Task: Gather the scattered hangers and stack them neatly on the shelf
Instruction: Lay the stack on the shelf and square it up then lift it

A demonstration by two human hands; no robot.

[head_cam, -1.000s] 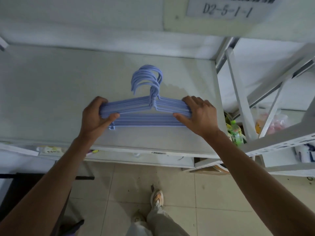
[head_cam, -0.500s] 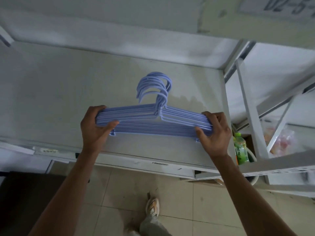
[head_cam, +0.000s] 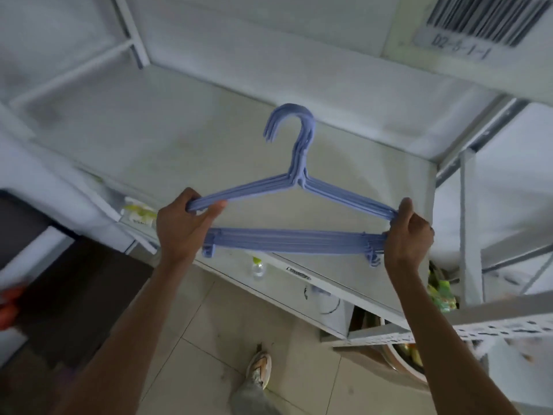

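Observation:
A stack of several blue plastic hangers (head_cam: 287, 243) is held flat toward me above the front edge of a pale shelf board (head_cam: 167, 151), their hooks bunched together and pointing away. My left hand (head_cam: 182, 229) is closed around the stack's left shoulder end. At the right shoulder end, my right hand (head_cam: 408, 235) grips the same stack. The hangers are pressed together so their arms and bottom bars line up. Both forearms reach up from the bottom of the view.
A white metal upright (head_cam: 469, 229) and perforated beam (head_cam: 490, 327) stand at the right. A barcode label (head_cam: 478, 22) sits on the shelf above. A small bottle (head_cam: 256, 266) and packets lie on the lower level. My shoe (head_cam: 259, 369) rests on the tiled floor.
The hanger stack has tilted up from nearly edge-on to face me, and both hands have spread to its outer ends. The view has swung left and closer.

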